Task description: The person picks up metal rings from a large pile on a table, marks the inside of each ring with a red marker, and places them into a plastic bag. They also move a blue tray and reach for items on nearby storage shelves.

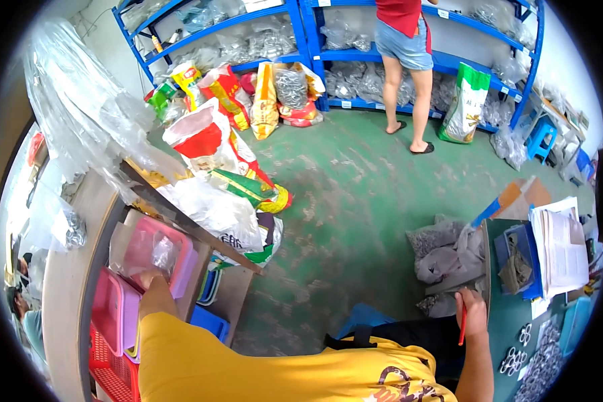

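Note:
My left arm reaches out to the pink and purple plastic baskets on the shelf at the left. My left hand point(152, 277) is at the near side of a pink basket point(143, 242), next to a small clear plastic bag point(164, 253) in it. Its fingers are mostly hidden, so whether it grips the bag does not show. At the right, beside the edge of a green-topped table point(499, 305), my right hand point(474, 313) is closed around a slim red pen point(463, 324) pointing down.
Filled sacks point(228, 151) and a white bag point(214, 211) stand beyond the shelf. Grey bags of parts point(449, 254) lie by the table, which holds papers point(559, 248), a blue bin point(519, 261) and metal rings point(514, 360). A person point(409, 60) stands at blue racks point(308, 47).

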A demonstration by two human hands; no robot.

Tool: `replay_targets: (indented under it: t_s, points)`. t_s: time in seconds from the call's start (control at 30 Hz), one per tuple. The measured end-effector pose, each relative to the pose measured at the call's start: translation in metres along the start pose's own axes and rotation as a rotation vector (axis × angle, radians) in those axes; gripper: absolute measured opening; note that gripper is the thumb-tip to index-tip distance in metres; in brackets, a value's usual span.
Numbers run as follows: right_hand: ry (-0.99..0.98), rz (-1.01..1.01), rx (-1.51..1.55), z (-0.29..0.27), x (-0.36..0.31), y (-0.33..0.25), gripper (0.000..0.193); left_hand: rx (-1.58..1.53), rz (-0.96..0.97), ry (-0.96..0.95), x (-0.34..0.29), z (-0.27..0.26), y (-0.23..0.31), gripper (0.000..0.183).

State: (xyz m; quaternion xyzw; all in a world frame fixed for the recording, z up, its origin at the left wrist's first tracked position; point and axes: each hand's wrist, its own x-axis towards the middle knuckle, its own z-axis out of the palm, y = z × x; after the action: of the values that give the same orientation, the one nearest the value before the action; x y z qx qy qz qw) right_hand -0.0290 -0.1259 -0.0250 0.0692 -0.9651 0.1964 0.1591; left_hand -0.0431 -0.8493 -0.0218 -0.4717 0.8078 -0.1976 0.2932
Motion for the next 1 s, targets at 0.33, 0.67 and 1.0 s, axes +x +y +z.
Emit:
replay_targets:
  t_s: [0.33, 0.67, 1.0]
  points:
    - [-0.083, 0.048, 0.068, 0.0, -0.007, -0.002, 0.014, -0.639, -0.478, 0.702, 0.066, -0.007, -0.071, 0.025]
    - [-0.094, 0.04, 0.084, -0.003, -0.005, 0.003, 0.014, -0.609, -0.122, 1.009, -0.04, -0.047, -0.037, 0.023]
    - [-0.189, 0.158, 0.153, -0.002, -0.015, 0.008, 0.015, -1.581, 0.414, 1.059, -0.164, -0.02, 0.132, 0.004]
